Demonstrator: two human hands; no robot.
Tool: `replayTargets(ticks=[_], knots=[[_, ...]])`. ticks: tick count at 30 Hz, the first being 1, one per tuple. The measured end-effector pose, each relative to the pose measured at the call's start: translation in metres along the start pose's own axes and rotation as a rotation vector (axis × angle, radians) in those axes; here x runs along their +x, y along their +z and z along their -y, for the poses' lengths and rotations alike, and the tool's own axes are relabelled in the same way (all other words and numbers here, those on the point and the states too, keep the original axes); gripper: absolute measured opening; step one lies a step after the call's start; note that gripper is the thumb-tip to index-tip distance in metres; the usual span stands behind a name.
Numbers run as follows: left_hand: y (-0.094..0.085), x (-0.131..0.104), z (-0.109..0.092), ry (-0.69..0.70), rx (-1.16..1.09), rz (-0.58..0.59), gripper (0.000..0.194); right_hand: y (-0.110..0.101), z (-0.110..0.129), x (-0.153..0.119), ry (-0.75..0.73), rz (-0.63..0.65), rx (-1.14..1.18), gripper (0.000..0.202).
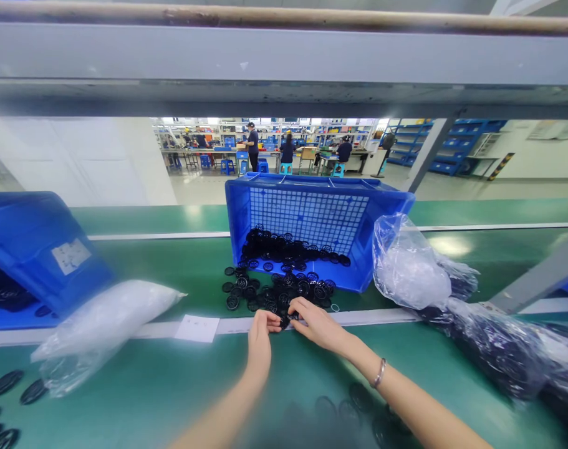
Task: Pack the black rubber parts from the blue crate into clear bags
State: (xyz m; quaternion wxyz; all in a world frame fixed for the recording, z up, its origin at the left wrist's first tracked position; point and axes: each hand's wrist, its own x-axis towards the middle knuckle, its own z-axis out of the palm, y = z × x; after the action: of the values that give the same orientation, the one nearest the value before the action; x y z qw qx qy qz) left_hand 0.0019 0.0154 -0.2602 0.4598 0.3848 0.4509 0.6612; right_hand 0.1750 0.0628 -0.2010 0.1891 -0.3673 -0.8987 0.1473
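Note:
My left hand (261, 333) and my right hand (318, 325) meet at the near edge of a loose pile of black round spoked parts (288, 288). Between my fingertips sits a black round part (284, 322), mostly hidden by the fingers. The fingers of both hands are bent and closed on it. Just behind, a blue crate (365, 249) lies on its side with its opening toward me, and more of the black parts spill from it. To the right of the pile lies a small white ring (335, 307).
A white plastic bag (110, 324) and a paper slip (197, 328) lie left on the green table (209, 386), beside another blue crate (35, 231). Clear bags (409, 268) of white and black parts lie right. Black discs (353, 408) lie near my right forearm. A shelf beam (284, 56) crosses above.

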Motion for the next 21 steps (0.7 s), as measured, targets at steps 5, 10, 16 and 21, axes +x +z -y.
replayTargets(ticks=[5, 10, 16, 21], knots=[[0.000, -0.001, -0.001, -0.003, -0.003, -0.001, 0.048, -0.007, 0.006, 0.003, -0.009, 0.000, -0.054, 0.015], [0.001, -0.001, -0.003, 0.010, -0.004, 0.006, 0.048, -0.008, 0.024, -0.021, -0.033, -0.026, -0.105, 0.024], [0.002, -0.002, -0.006, 0.014, 0.008, -0.009, 0.046, -0.010, 0.052, -0.062, -0.038, 0.183, 0.031, 0.008], [0.003, -0.003, -0.008, 0.015, 0.009, -0.015, 0.045, -0.014, 0.063, -0.065, -0.096, 0.204, 0.028, 0.022]])
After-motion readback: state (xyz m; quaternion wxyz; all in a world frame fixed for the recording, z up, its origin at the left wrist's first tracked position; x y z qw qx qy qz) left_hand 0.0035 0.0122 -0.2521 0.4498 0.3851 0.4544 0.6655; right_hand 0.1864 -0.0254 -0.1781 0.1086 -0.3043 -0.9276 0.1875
